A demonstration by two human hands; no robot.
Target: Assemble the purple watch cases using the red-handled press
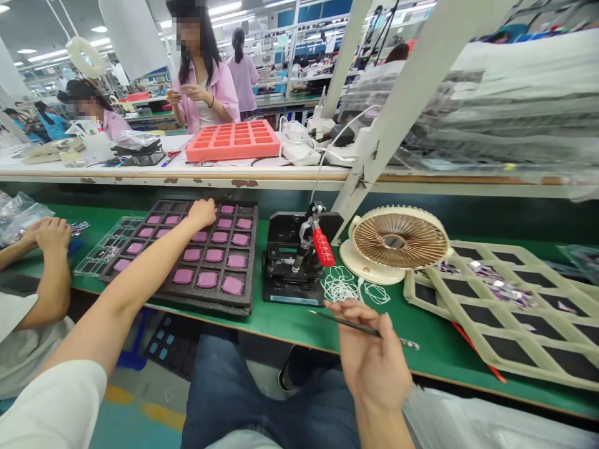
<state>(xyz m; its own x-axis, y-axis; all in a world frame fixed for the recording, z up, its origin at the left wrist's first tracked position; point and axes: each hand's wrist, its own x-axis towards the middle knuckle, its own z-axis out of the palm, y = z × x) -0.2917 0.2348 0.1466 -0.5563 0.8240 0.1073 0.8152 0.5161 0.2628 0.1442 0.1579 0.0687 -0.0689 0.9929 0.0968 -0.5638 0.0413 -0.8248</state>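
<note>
My left hand reaches to the far part of a black foam tray, back upward and fingers curled down. Its fingertips are hidden, so whatever they pinch does not show. Rounded purple pieces sit in many of the tray's compartments. Above the bench's front edge, my right hand is palm up and closed around a pair of dark tweezers, whose thin tip points left. Between the hands stands a black toggle-clamp fixture with a red handle.
A cream fan and tangled white cord lie right of the fixture. Beige compartment trays hold small shiny parts. A clear tray and a co-worker's hands are at left. An orange tray sits on the shelf.
</note>
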